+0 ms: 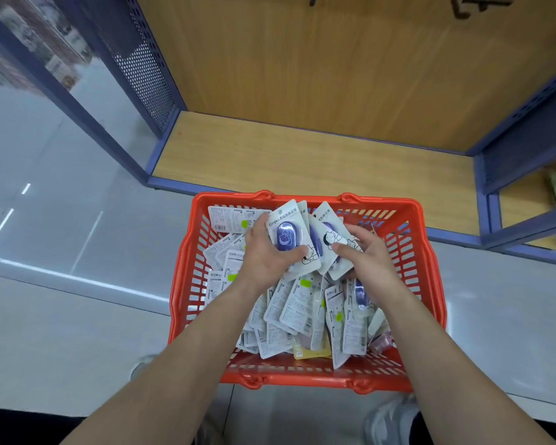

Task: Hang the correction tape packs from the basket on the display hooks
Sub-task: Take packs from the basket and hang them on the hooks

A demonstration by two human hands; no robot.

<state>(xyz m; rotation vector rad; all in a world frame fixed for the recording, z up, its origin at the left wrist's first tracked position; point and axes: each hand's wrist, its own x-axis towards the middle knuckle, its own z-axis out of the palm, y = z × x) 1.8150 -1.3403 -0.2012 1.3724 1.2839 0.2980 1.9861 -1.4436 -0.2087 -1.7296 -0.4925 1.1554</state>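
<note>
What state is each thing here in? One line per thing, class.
Red plastic mesh basket: on floor, full of packs.
Loose white card packs: heaped in basket, mostly back-up.
Fanned white-and-blue correction tape packs: held above the heap.
Left hand: grips fanned packs.
Right hand: grips fanned packs.

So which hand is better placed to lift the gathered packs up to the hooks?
Left, probably. The left hand grips the fanned correction tape packs over the basket, thumb across the front one. The right hand rests on the rear packs' edge; whether it grips is unclear.
</note>
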